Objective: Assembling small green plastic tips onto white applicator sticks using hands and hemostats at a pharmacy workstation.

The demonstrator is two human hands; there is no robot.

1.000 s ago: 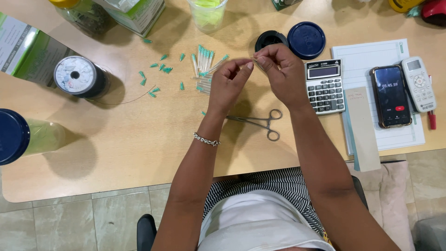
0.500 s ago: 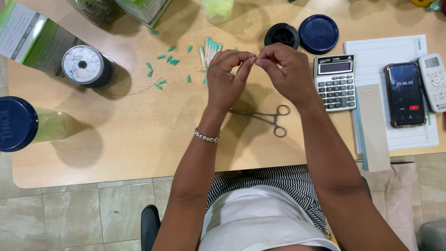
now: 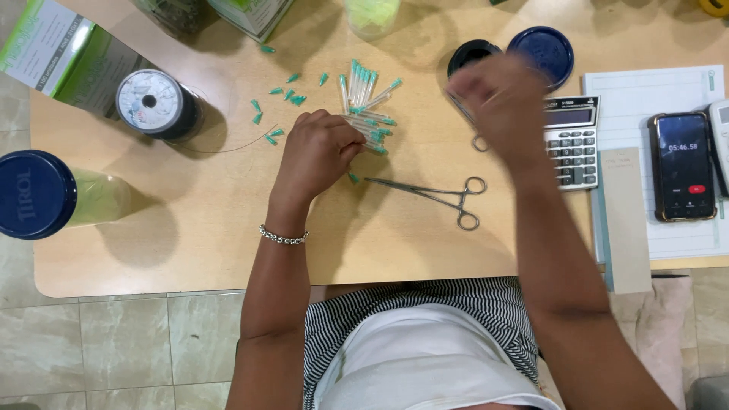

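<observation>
Left hand (image 3: 323,148) curled, grip pressed onto pile of green-capped needles (image 3: 366,102) on tabletop (image 3: 228,220). Right hand (image 3: 501,99) blurred above calculator (image 3: 571,140); grip state cannot be told. Forceps (image 3: 437,197) lying between hands, untouched.

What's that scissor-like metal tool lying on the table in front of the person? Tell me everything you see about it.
The clamp is a slim, silvery metal tool shaped like scissors, with two ring handles at its right end and long narrow arms tapering to a closed tip on the left. It lies flat on the light wooden table, slightly slanted, between the two arms. Neither hand touches it: the left hand rests above its tip on a heap of small green-tipped tubes.
</observation>
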